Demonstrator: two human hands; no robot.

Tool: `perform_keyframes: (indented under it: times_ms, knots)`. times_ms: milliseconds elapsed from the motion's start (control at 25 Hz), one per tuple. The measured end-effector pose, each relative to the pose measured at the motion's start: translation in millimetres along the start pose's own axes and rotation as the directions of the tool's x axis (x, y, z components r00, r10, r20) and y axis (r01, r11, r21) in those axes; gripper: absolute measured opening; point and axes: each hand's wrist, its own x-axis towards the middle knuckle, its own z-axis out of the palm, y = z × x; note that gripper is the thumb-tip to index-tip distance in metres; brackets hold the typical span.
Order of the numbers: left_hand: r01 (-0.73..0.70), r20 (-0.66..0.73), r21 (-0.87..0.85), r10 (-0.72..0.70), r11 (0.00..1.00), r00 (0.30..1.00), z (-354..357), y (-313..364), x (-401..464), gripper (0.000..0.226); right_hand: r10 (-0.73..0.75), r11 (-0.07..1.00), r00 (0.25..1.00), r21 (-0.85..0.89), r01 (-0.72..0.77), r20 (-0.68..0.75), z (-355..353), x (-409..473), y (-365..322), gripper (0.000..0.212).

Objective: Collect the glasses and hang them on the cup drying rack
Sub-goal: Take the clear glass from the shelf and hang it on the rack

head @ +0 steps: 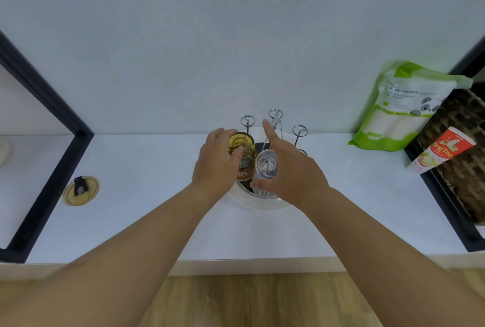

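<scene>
**Amber glass gripped at the rack, clear glass beside an open hand**

Amber-tinted, see-through and turned bottom-up, the yellow drinking glass (242,152) is clamped by the left hand's fingers (237,154), thumb on the near side and the other fingers curled round its far side. The left hand (216,162) holds it over the chrome wire cup drying rack (274,127), among the upright pegs.

Just right of those fingers, a clear glass (265,169) sits upside down over a peg. The right hand (291,169) is open, its fingers (269,130) spread apart and stretched past this glass; the thumb lies at the glass's near edge, though whether it touches cannot be told.

Beyond both hands rise three ring-topped pegs. Beneath them is the rack's round white base tray (262,204), resting on the white surface (157,195).

Far left of the fingers lies a round amber lid with a black tab (80,190). Far right lean a green and white pouch (404,106) and a red and white tube (441,149) against a woven brown basket (462,158).
</scene>
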Motion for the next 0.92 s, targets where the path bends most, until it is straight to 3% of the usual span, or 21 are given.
perform_keyframes:
  times_ms: [120,360,640,920]
  knots:
    - [-0.018,-0.024,-0.002,0.018,1.000,1.000,-9,9,-11,0.042,0.013,1.000,0.999,-0.027,-0.012,0.038,-17,-6,5,0.132]
    - [-0.191,-0.035,0.038,0.193,0.981,0.981,10,26,-46,0.036,0.034,0.999,0.998,-0.032,-0.032,0.058,-23,-19,22,0.131]
    - [-0.136,0.003,0.075,0.136,0.988,0.991,26,19,-53,0.059,-0.018,0.999,0.999,0.034,0.019,-0.028,-6,-28,19,0.121]
    - [-0.128,0.001,0.118,0.129,0.985,0.992,16,8,-35,0.067,-0.034,0.999,0.997,0.024,0.035,-0.062,1,-32,2,0.103]
